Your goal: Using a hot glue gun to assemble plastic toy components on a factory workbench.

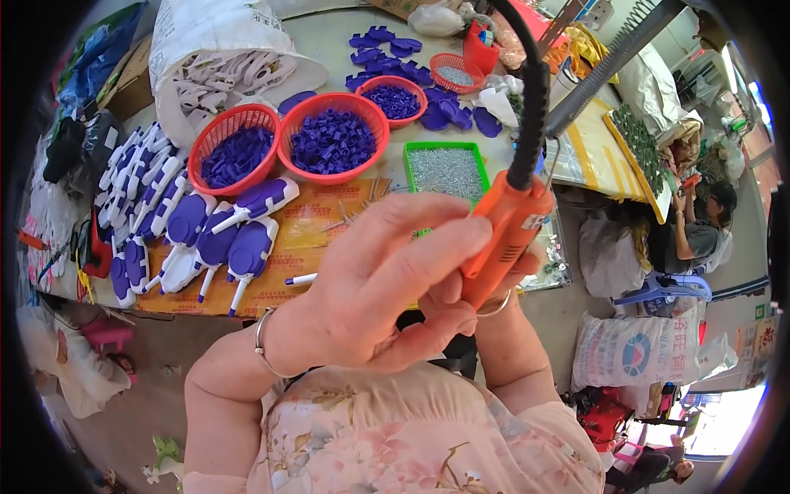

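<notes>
An orange electric screwdriver (510, 226) is held up in front of my chest, its black cable and a metal hook rising from the top. My left hand (387, 280), with a bracelet at the wrist, has its bent fingers and thumb closed about the tool's near side and lower end. From behind, my right hand (527, 262) grips the body; most of its fingers are hidden by the tool. Beyond the hands stands a green tray (409, 156) of small silvery screws. Several white and purple assembled parts (251, 247) lie to the left on the table.
Red baskets (333, 169) of small purple pieces stand at the middle back. A white sack (177, 74) spills pale parts at the far left. Loose purple shells (383, 62) lie further back. A metal arm with a spring (613, 70) crosses the upper right. Another person (708, 226) sits far right.
</notes>
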Action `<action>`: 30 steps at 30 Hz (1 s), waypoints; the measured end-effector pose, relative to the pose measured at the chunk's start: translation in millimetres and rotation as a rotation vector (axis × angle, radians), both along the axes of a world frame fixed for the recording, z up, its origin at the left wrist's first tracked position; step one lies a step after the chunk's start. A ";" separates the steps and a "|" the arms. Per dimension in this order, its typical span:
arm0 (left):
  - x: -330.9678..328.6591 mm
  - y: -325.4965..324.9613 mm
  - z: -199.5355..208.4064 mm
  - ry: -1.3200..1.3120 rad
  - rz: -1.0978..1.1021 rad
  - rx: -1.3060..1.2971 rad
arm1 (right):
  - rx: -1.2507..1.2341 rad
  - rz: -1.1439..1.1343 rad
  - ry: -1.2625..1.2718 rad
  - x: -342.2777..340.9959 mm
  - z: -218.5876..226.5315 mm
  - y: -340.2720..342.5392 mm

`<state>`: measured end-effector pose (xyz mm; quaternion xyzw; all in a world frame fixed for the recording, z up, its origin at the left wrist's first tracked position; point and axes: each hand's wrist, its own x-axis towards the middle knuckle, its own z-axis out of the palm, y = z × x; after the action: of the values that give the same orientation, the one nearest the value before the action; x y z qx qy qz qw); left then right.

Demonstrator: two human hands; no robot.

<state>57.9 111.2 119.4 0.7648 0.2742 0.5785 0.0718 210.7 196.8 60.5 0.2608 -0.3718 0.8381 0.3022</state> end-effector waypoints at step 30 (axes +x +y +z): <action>-22.1 -14.7 -121.3 0.603 0.354 -0.649 | 0.094 -0.761 -0.652 -1.5 -0.4 -4.9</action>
<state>35.8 96.6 -1.9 0.7782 0.5754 0.2186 0.1245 209.2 191.9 60.0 -0.1554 -0.5530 0.6888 0.4422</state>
